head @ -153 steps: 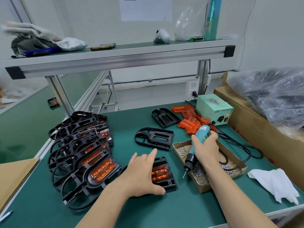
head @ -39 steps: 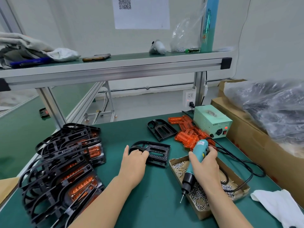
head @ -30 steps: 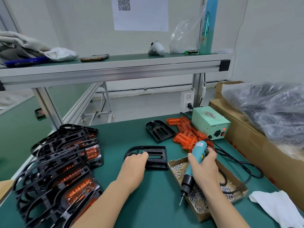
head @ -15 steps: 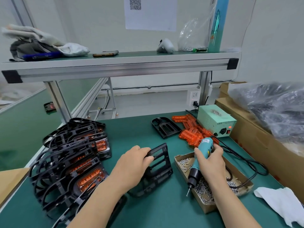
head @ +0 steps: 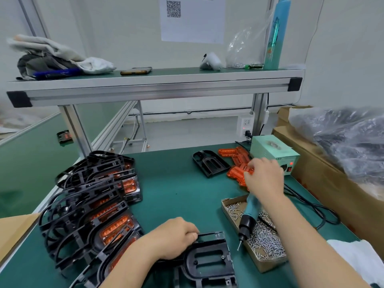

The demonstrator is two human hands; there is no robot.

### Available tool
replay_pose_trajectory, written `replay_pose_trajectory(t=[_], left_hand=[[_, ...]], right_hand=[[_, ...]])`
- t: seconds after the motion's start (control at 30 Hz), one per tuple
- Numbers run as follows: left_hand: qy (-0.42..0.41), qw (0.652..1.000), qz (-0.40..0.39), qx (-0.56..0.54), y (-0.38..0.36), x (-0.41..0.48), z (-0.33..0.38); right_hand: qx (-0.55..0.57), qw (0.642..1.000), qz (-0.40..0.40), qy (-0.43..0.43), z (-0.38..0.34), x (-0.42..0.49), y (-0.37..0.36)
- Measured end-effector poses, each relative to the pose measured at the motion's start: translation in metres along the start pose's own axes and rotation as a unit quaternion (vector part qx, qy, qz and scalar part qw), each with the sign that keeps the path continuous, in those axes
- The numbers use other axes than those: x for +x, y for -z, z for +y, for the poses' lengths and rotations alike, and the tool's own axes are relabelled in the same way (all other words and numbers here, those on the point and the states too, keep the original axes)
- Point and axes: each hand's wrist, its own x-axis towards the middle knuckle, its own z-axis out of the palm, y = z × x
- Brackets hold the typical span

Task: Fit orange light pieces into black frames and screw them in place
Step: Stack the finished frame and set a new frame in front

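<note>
The black frame lies flat at the table's near edge. It is matte plastic with a rounded arch, two long slots and small screw holes. The left hand's fingers grip its far rim. The right hand holds the teal electric screwdriver under its palm, its fingertips touching the ribbed, translucent orange light pieces heaped towards the far right corner.

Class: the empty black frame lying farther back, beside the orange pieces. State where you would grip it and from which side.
Pinch the left long rim of the far black frame, coming from the left over bare table. It lies flat, so likely only the rim offers purchase, and orange pieces crowd its right side.
</note>
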Motion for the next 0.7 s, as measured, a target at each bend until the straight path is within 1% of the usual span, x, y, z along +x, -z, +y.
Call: replay_pose_trajectory(t=[0.07,0.13,0.2,0.23,0.3,0.47,0.7], left_hand=[[0.008,1.0,0.013,0.0,-0.004,0.001,0.0],[0.013,1.0,0.024,0.007,-0.007,0.001,0.0],[0.01,0.999,0.034,0.006,-0.009,0.001,0.0],[0.008,0.999,0.039,0.002,-0.009,0.0,0.0],[0.006,0.999,0.05,-0.006,-0.008,-0.002,0.0],[0.008,0.997,0.072,-0.017,-0.006,-0.003,-0.001],[0.012,0.996,0.083,0.006,-0.008,0.002,0.009]], right_hand=[[-0.093,0.991,-0.094,0.035,-0.011,0.023,-0.001],[-0.153,0.97,-0.182,0.05,-0.02,0.037,-0.009],[-0.201,0.95,-0.232,0.059,-0.023,0.041,-0.019],[-0.22,0.944,-0.234,0.068,-0.023,0.041,-0.024],[-0.23,0.945,-0.215,0.084,-0.02,0.041,-0.03],[-0.181,0.965,-0.174,0.08,-0.018,0.04,-0.031],[-0.115,0.975,-0.177,0.065,-0.006,0.037,-0.036]])
